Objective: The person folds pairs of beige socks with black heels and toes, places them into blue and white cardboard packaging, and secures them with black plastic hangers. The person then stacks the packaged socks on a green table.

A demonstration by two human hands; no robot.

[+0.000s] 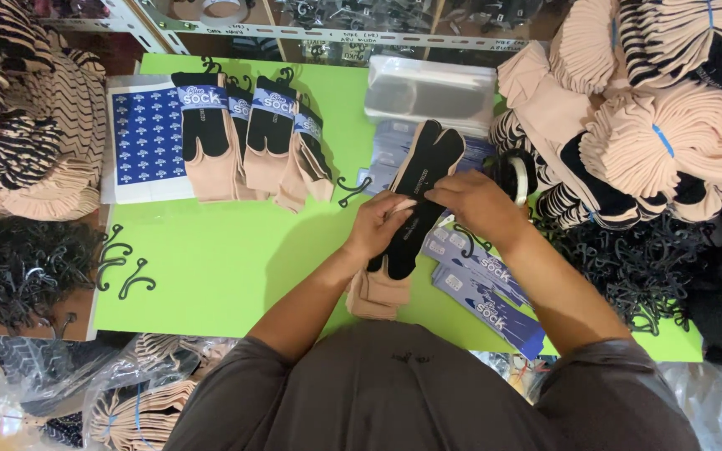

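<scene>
While both hands meet at mid-length of the black-and-beige split-toe sock pair [418, 205], its long axis runs diagonal: toes point up-right, away from the body, cuff end lies down-left toward the torso, on the bright green surface [211, 259]. Left hand [378, 224] pinches the sock's left edge, fingers closed on the fabric, w/ a pale strip under the fingertips. Right hand [476, 203] comes in from the right, fingers curled onto the black side near centre; thumb hidden, so grip looks clamped but can't tell fully. Blue printed cardboard header cards [482, 288] lie just right of the cuff, nearer the right hand. Finished carded socks [248, 134] sit up-left, well apart.
</scene>
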